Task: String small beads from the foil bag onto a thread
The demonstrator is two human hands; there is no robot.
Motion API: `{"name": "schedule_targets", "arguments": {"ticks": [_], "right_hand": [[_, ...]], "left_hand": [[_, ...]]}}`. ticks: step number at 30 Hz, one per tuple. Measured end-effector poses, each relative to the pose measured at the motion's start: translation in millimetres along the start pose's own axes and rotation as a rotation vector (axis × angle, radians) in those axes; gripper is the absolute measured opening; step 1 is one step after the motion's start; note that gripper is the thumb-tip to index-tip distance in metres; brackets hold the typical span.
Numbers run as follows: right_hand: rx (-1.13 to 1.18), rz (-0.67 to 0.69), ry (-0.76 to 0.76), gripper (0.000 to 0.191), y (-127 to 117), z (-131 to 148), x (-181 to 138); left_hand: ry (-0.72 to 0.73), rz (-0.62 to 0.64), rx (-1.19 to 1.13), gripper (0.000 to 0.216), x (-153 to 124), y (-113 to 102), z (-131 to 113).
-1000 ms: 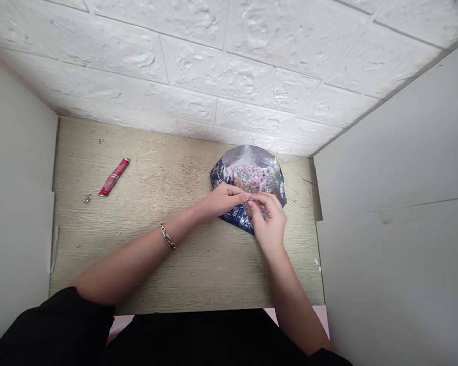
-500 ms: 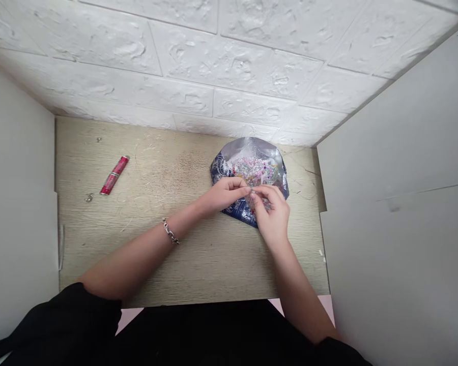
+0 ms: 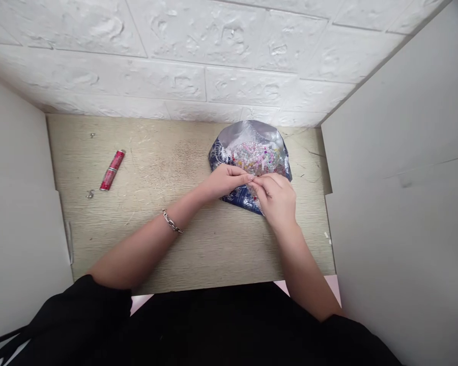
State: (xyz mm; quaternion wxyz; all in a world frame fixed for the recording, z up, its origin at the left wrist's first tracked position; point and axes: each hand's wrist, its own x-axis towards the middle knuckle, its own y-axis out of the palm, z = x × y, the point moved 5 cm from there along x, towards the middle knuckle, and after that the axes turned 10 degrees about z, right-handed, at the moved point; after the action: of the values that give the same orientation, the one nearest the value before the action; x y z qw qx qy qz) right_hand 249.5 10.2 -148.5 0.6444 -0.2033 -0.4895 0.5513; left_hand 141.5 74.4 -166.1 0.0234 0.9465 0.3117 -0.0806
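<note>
A dark blue and silver foil bag (image 3: 248,133) lies opened out on the table, and a heap of small multicoloured beads (image 3: 257,155) rests on its silvery inside. Over the bag's near part, my left hand (image 3: 229,180) pinches with thumb and forefinger. My right hand (image 3: 277,195) meets it from the right, its thumb and fingers pressed together as well. The fingertips of both hands touch or nearly touch. Whatever is between them is too small to make out.
On the left of the wooden table (image 3: 156,168) lies a red tube-shaped packet (image 3: 112,170). Small silvery bits (image 3: 90,193) are near it. A white brick-patterned wall (image 3: 168,81) stands behind, with pale panels on both sides. Thin dark threads (image 3: 309,152) lie right of the bag.
The whole view has shifted slightly, so the table sits higher in the picture. Both hands keep their pinch over the beads; the right hand's fingers have turned a little closer together.
</note>
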Motion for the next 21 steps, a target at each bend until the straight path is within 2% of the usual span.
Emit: {"name": "schedule_targets", "arguments": {"ticks": [6,9,18,21], "right_hand": [[-0.016,0.005,-0.051,0.017,-10,6,3],[-0.008,0.02,-0.061,0.017,-17,13,8],[-0.058,0.128,-0.076,0.017,-27,25,27],[0.001,0.12,-0.044,0.018,-52,31,33]], "left_hand": [[-0.059,0.028,-0.231,0.021,1,-2,6],[-0.055,0.088,-0.359,0.019,1,-1,7],[0.037,0.114,-0.339,0.022,0,-1,5],[0.052,0.123,-0.401,0.023,1,-2,8]]}}
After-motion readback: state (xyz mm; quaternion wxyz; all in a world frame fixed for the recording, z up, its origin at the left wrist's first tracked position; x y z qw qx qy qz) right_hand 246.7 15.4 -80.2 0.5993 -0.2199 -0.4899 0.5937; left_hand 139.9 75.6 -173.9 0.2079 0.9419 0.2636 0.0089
